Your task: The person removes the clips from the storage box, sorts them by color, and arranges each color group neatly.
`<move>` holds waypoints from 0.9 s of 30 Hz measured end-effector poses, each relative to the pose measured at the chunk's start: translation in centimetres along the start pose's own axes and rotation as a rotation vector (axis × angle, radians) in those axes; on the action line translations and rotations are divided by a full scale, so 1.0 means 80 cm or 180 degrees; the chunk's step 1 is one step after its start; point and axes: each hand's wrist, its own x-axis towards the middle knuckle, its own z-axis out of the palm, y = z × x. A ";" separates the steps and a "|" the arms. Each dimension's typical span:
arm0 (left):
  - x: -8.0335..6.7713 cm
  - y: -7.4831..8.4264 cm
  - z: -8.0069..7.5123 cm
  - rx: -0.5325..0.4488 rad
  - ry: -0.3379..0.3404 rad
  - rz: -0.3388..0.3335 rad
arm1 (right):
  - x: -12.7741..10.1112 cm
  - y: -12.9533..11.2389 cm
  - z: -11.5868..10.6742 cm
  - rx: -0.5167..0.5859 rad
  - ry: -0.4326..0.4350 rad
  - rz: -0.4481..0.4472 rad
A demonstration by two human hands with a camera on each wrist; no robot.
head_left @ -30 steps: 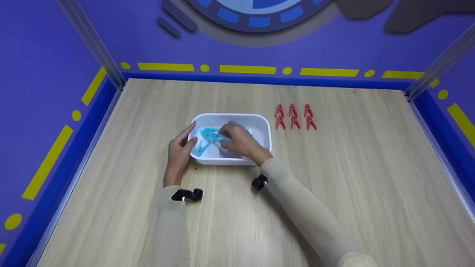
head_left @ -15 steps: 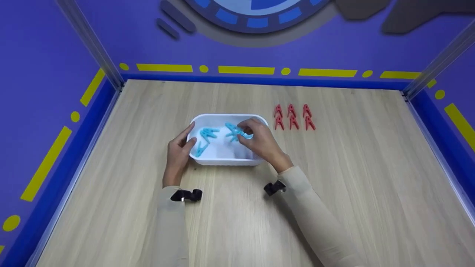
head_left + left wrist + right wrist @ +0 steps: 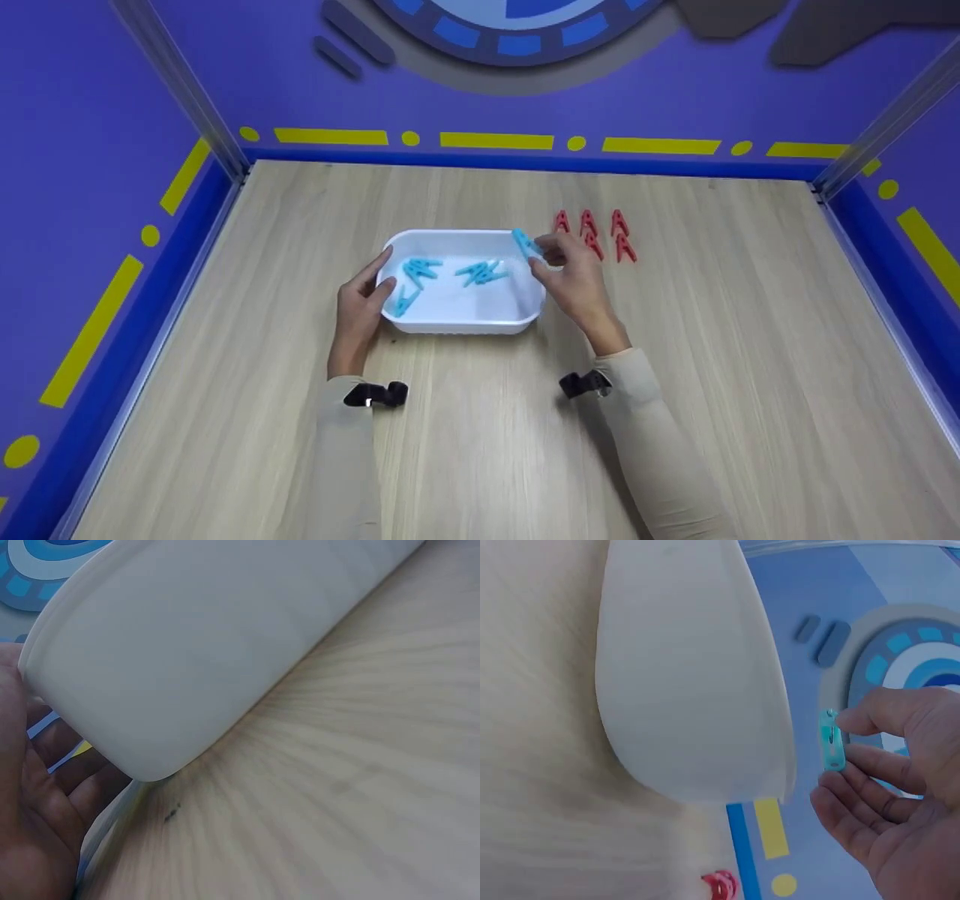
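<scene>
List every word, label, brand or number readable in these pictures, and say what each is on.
None: no readable text in any view.
The white tub, the blue clip pinched by the right hand, and the red clips bear no lettering.
The purple wall shows only yellow dashes and dots.

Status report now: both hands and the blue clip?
Left hand steadies white tub. Right hand pinches blue clip above tub's right rim. Red clips beside it.
</scene>
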 end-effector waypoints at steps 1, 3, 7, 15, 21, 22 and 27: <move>0.000 0.000 0.000 -0.0007 0.0001 -0.0001 | -0.001 0.002 -0.002 0.0012 0.0055 0.0062; 0.000 0.001 -0.001 -0.0032 0.0002 -0.0006 | -0.001 0.007 -0.006 0.0031 0.0137 0.0175; 0.000 0.001 -0.002 -0.0054 -0.0008 -0.0070 | -0.003 0.021 -0.014 0.0099 0.0235 0.0383; -0.002 0.019 0.000 -0.0123 -0.0052 -0.0276 | -0.009 0.046 -0.022 0.0085 0.0347 0.0593; -0.012 0.044 0.002 -0.0100 -0.0077 -0.0294 | -0.014 0.059 -0.024 0.0029 0.0307 0.0744; -0.012 0.045 0.002 -0.0098 -0.0073 -0.0287 | -0.015 0.061 -0.024 0.0019 0.0286 0.0773; -0.013 0.045 0.001 -0.0099 -0.0062 -0.0269 | -0.018 0.066 -0.022 -0.0047 0.0184 0.0936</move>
